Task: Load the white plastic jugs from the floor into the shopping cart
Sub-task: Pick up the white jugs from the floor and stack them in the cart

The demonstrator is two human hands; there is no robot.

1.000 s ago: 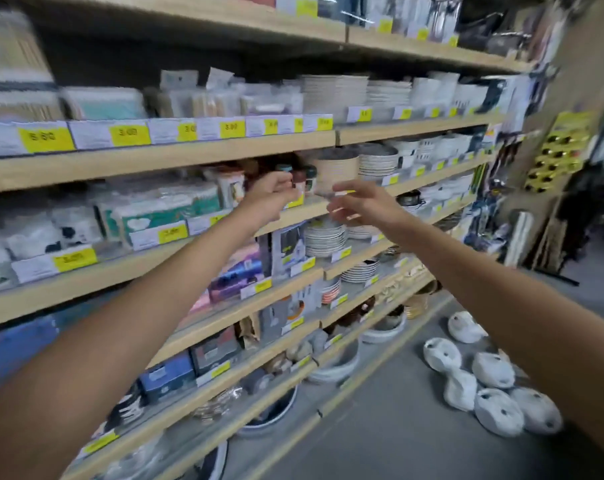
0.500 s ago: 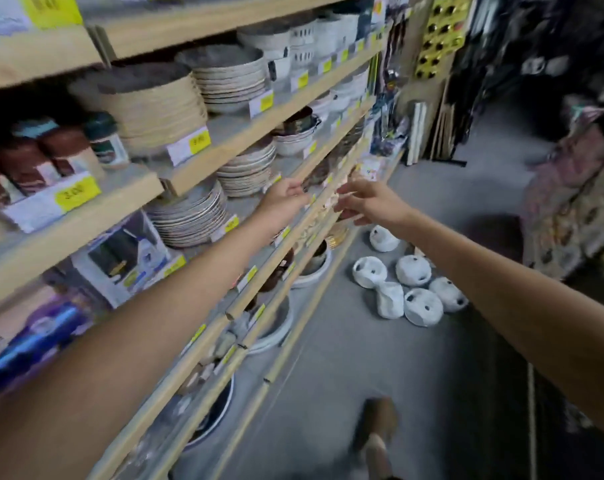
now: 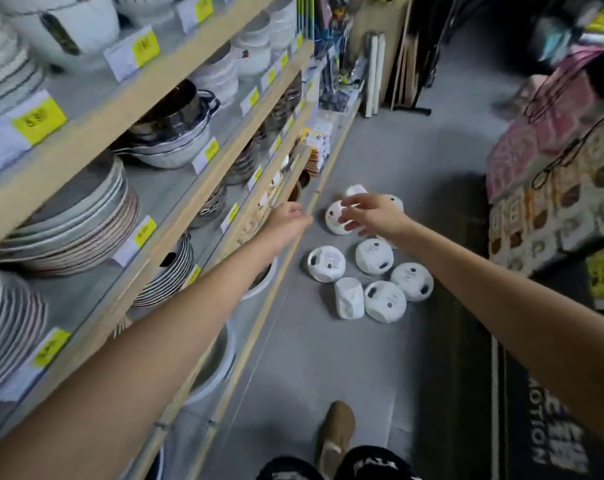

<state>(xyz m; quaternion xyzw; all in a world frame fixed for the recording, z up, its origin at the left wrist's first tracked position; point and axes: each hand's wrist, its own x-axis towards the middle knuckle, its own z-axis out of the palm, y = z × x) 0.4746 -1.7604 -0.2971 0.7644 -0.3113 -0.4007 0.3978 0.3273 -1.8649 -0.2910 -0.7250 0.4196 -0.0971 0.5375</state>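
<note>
The right hand (image 3: 373,216) reaches forward and down with its fingers straight and spread, holding nothing. It hovers over the far end of a cluster of white plastic jugs (image 3: 373,256) and hides part of one of them. Whether it touches that jug cannot be told. The left hand (image 3: 291,216) is stretched out just beside it, back to the camera, fingers loosely curled, with nothing seen in it. It sits close against the wooden front edge of a low shelf (image 3: 259,233).

The jugs lie on the grey floor (image 3: 328,358), near the foot of the shelving. Five are packed together on the side nearer the person, touching or almost touching, most tipped so that their labelled round faces point up. At least three more lie just beyond them, under and behind the right hand.

Along the left, the shelves carry stacked plates (image 3: 68,216) and bowls (image 3: 176,133), with yellow price tags (image 3: 39,116) on the front edges. At the near edge of the floor a brown shoe (image 3: 338,427) points toward the jugs. To the right of it lies a black mat (image 3: 542,410) with white lettering, and beyond that stand patterned goods (image 3: 553,188).
</note>
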